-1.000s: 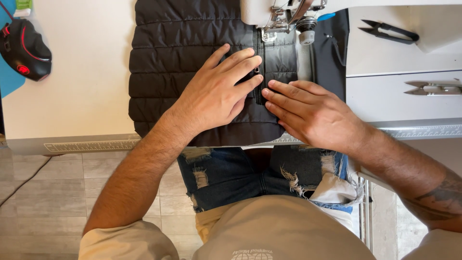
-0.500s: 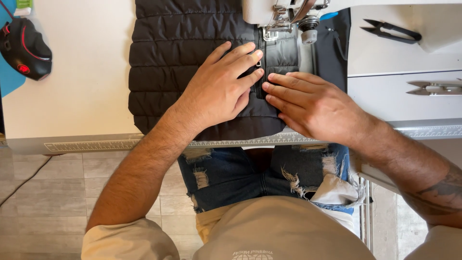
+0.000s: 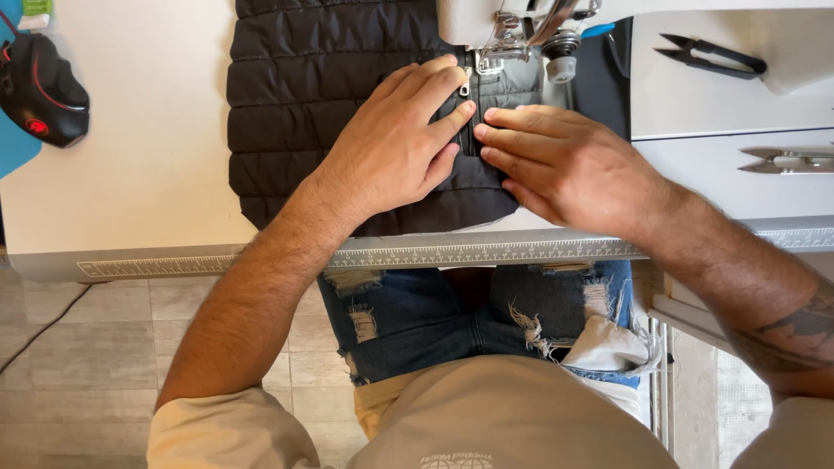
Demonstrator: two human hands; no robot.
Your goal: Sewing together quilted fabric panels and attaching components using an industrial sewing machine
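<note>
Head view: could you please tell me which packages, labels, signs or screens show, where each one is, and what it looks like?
Green label: top left corner of the table, small rectangle, cut by the frame edge.
Ruler strip: printed along the table's front edge, under both hands, long, thin, grey with fine marks.
Shirt print: bottom centre on the beige shirt, small pale emblem.
No packages or screens show.

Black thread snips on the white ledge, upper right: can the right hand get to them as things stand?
Probably yes. The right hand lies flat on the black quilted fabric, holding nothing. The black thread snips lie in the open on the white ledge, with nothing visible between them and the hand.
</note>
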